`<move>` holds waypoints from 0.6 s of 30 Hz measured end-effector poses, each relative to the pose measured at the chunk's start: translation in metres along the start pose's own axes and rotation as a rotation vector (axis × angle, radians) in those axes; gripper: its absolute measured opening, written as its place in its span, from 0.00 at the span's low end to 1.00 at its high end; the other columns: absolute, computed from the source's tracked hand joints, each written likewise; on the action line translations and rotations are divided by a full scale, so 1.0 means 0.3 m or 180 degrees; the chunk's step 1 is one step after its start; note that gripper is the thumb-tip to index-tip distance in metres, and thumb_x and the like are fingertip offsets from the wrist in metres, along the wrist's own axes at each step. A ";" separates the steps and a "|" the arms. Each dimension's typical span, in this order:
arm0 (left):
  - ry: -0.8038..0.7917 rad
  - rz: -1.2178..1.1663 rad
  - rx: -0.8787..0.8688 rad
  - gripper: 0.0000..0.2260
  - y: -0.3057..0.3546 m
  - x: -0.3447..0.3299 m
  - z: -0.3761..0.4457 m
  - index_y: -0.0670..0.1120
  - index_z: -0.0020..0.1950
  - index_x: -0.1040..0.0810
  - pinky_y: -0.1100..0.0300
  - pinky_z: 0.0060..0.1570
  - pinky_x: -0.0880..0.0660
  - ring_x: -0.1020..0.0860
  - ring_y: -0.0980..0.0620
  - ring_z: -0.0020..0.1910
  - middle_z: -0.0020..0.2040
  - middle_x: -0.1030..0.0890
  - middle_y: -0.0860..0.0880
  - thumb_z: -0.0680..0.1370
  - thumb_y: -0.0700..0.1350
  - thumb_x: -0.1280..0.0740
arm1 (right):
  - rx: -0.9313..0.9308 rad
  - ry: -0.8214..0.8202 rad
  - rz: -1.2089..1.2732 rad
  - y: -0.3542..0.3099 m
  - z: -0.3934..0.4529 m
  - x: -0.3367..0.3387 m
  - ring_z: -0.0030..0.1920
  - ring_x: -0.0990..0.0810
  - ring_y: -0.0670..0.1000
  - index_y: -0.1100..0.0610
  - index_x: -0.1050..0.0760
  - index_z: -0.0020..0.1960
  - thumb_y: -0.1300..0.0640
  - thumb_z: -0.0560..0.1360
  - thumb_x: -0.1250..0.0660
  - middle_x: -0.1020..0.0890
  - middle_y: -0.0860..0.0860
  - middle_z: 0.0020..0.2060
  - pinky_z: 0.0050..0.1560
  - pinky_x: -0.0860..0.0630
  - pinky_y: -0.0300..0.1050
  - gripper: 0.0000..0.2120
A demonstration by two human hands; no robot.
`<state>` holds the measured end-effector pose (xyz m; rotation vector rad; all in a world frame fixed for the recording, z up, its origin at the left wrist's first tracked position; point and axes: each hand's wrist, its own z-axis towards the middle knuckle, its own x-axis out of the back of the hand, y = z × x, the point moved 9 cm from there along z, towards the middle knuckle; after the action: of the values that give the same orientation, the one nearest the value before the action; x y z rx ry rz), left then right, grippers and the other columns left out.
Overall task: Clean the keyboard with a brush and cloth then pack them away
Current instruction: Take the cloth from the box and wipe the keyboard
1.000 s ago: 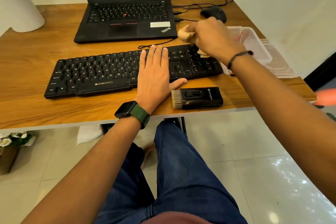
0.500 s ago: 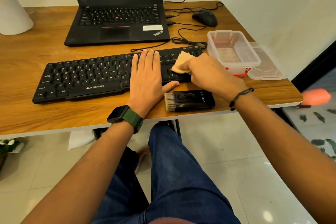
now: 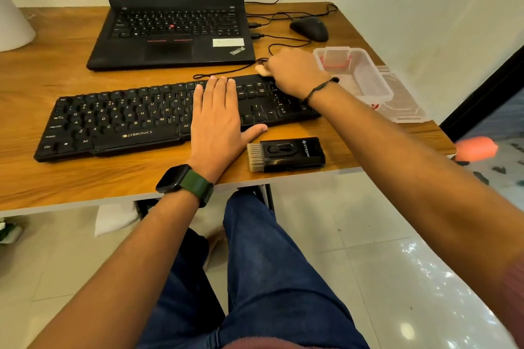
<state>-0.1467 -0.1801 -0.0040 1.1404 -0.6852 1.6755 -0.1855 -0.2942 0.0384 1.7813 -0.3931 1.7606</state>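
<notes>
Wiping has carried the right hand (image 3: pixel 295 73) from the keyboard's (image 3: pixel 141 119) near right edge half a second ago up to its far right corner, fingers curled round the cloth (image 3: pixel 260 70), of which only a scrap shows. Left hand (image 3: pixel 218 119) stays flat, fingers straight, pinning the keys. Brush (image 3: pixel 285 154) lies idle on the tabletop (image 3: pixel 56 178) near the front edge, the open box (image 3: pixel 368 79) to the right, so packing away looks not yet begun.

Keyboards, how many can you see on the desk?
2: the black keyboard under the left hand, and the laptop's built-in keyboard behind it.
</notes>
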 end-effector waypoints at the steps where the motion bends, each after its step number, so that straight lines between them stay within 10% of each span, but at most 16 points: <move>1: -0.0005 -0.0017 0.0006 0.42 0.000 0.000 0.000 0.38 0.73 0.45 0.48 0.72 0.56 0.47 0.42 0.74 0.73 0.41 0.39 0.72 0.65 0.39 | -0.0002 0.0006 -0.0051 -0.002 -0.010 -0.014 0.56 0.24 0.62 0.60 0.28 0.63 0.63 0.78 0.45 0.24 0.61 0.56 0.44 0.30 0.50 0.16; 18: -0.0028 -0.0034 -0.0001 0.41 0.000 0.003 -0.002 0.37 0.74 0.46 0.48 0.72 0.55 0.47 0.42 0.74 0.73 0.41 0.39 0.72 0.65 0.39 | -0.0356 0.0263 0.0206 0.031 -0.028 0.060 0.57 0.25 0.61 0.57 0.29 0.66 0.62 0.78 0.44 0.24 0.60 0.57 0.50 0.27 0.52 0.17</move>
<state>-0.1470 -0.1791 -0.0035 1.1501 -0.6837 1.6623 -0.1963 -0.2928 0.0574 1.6291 -0.5098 1.8134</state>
